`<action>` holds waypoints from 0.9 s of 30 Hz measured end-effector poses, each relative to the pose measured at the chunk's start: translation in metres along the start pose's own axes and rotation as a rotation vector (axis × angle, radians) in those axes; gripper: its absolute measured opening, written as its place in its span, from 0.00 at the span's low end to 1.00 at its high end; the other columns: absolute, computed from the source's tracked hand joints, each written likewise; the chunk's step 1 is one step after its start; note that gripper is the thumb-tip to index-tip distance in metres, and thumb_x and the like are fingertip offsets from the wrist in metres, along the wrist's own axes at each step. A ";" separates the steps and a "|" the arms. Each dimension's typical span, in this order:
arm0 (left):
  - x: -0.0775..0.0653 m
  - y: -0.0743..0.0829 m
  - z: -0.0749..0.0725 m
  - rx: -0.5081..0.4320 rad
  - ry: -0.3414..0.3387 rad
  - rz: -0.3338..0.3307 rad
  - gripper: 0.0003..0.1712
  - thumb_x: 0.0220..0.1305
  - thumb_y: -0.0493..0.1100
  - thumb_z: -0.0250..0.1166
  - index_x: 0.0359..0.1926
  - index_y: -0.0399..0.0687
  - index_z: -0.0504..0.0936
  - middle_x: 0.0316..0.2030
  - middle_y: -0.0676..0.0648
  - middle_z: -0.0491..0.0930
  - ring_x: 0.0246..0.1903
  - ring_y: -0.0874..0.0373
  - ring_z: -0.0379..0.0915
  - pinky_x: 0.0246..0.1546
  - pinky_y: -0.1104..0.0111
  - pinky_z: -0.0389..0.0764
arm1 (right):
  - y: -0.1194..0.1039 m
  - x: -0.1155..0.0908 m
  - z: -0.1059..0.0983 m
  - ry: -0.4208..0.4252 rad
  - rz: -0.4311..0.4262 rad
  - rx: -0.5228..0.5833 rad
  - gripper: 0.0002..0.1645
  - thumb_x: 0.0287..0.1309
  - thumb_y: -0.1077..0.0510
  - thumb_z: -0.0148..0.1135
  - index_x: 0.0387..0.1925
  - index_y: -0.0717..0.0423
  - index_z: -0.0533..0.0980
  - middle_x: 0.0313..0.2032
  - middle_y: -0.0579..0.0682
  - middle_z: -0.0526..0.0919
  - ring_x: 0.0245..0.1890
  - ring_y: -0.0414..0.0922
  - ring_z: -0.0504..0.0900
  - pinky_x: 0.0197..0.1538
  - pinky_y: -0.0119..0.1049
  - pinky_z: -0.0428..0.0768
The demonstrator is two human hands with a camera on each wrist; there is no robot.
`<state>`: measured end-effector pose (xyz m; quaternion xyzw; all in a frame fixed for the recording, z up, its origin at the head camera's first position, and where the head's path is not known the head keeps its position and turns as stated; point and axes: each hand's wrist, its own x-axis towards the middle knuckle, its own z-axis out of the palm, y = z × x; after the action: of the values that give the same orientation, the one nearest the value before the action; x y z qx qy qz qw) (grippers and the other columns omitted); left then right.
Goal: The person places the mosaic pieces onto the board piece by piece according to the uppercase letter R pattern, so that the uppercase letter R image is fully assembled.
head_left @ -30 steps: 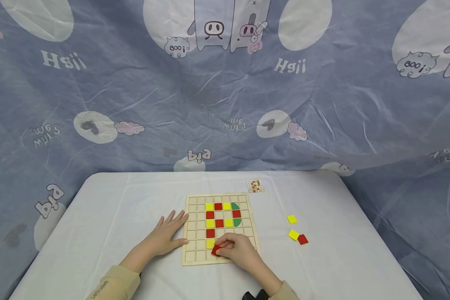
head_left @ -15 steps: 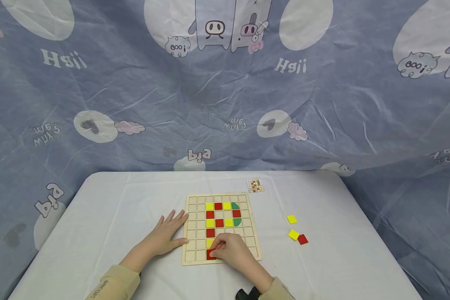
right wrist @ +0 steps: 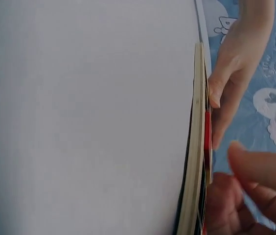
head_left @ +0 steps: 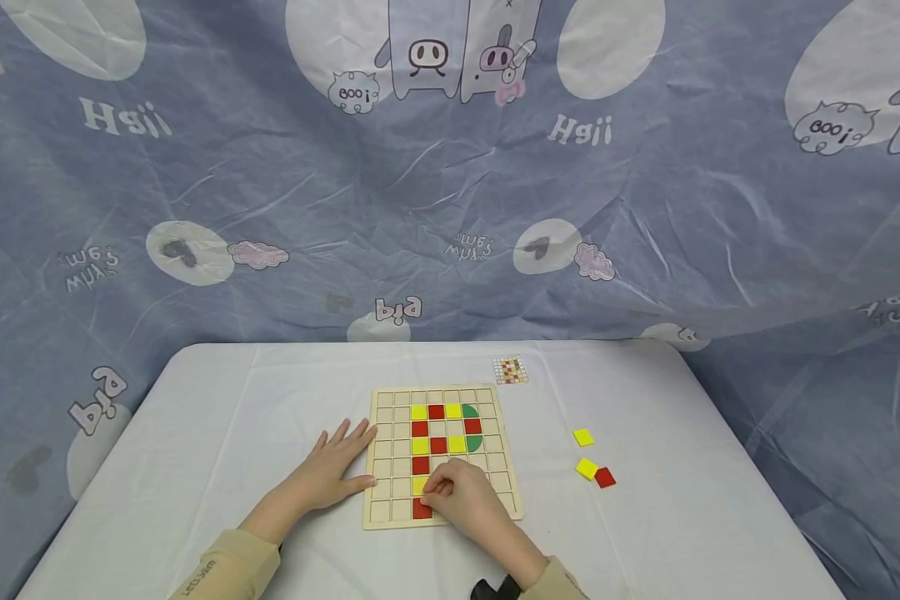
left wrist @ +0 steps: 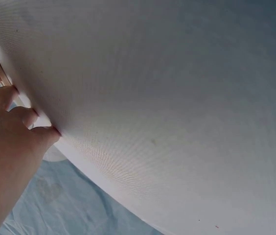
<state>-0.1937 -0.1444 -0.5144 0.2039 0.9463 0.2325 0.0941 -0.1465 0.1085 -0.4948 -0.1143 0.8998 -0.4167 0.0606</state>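
A wooden grid board (head_left: pixel 390 517) lies on the white-covered table, with red, yellow and green tiles in some cells. My left hand (head_left: pixel 337 468) lies spread at the board's left edge, fingertips and thumb touching it. My right hand (head_left: pixel 468 500) is over the front part of the board, its fingers bent beside a red tile (head_left: pixel 422 508) in the front row. That tile lies flat below a yellow tile (head_left: pixel 420 486). In the right wrist view, the thumb and a finger of the right hand (right wrist: pixel 255 188) stand apart, with no tile visible between them.
To the board's right lie two loose yellow tiles, one farther back (head_left: pixel 583 437) and one nearer (head_left: pixel 587 469), and a red tile (head_left: pixel 605 477) touching the nearer one. A small pattern card (head_left: pixel 511 370) lies behind the board. A printed blue cloth (head_left: pixel 450 183) hangs behind the table.
My right hand has moved left with the red tile and set it in the front-row cell; the fingers have since drawn slightly back off it. The left hand has stayed put.
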 end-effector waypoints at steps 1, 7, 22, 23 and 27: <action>0.000 0.000 0.000 0.000 0.000 -0.001 0.48 0.60 0.60 0.68 0.75 0.47 0.60 0.76 0.42 0.55 0.76 0.37 0.41 0.73 0.37 0.43 | 0.001 0.000 -0.003 0.014 -0.001 0.008 0.07 0.51 0.60 0.74 0.25 0.49 0.82 0.25 0.40 0.76 0.24 0.33 0.72 0.27 0.24 0.74; 0.000 0.000 0.000 0.002 -0.001 -0.006 0.49 0.59 0.60 0.68 0.75 0.48 0.60 0.76 0.43 0.55 0.76 0.37 0.41 0.73 0.37 0.43 | 0.017 -0.001 -0.034 0.099 0.036 0.063 0.04 0.55 0.58 0.72 0.30 0.51 0.82 0.27 0.42 0.80 0.26 0.35 0.75 0.29 0.25 0.75; -0.001 0.001 -0.001 0.004 0.002 0.004 0.48 0.60 0.59 0.68 0.75 0.46 0.60 0.75 0.42 0.56 0.76 0.36 0.42 0.73 0.37 0.44 | 0.092 -0.023 -0.128 0.339 0.336 0.008 0.11 0.59 0.57 0.68 0.42 0.58 0.83 0.36 0.51 0.87 0.33 0.38 0.81 0.31 0.26 0.78; -0.001 0.000 -0.001 0.006 -0.001 0.002 0.48 0.60 0.60 0.68 0.75 0.47 0.60 0.76 0.42 0.55 0.76 0.37 0.41 0.73 0.37 0.43 | 0.096 -0.025 -0.132 0.343 0.349 0.003 0.12 0.59 0.57 0.68 0.43 0.58 0.83 0.38 0.52 0.87 0.33 0.38 0.81 0.31 0.27 0.78; 0.000 -0.001 0.000 0.001 -0.003 0.006 0.48 0.60 0.60 0.67 0.75 0.47 0.59 0.76 0.42 0.55 0.76 0.37 0.41 0.73 0.37 0.43 | 0.108 -0.032 -0.144 0.350 0.396 0.000 0.15 0.60 0.56 0.67 0.45 0.61 0.81 0.40 0.55 0.86 0.32 0.40 0.80 0.28 0.29 0.79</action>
<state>-0.1940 -0.1452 -0.5144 0.2070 0.9457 0.2322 0.0947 -0.1616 0.2900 -0.4841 0.1378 0.9014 -0.4103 -0.0157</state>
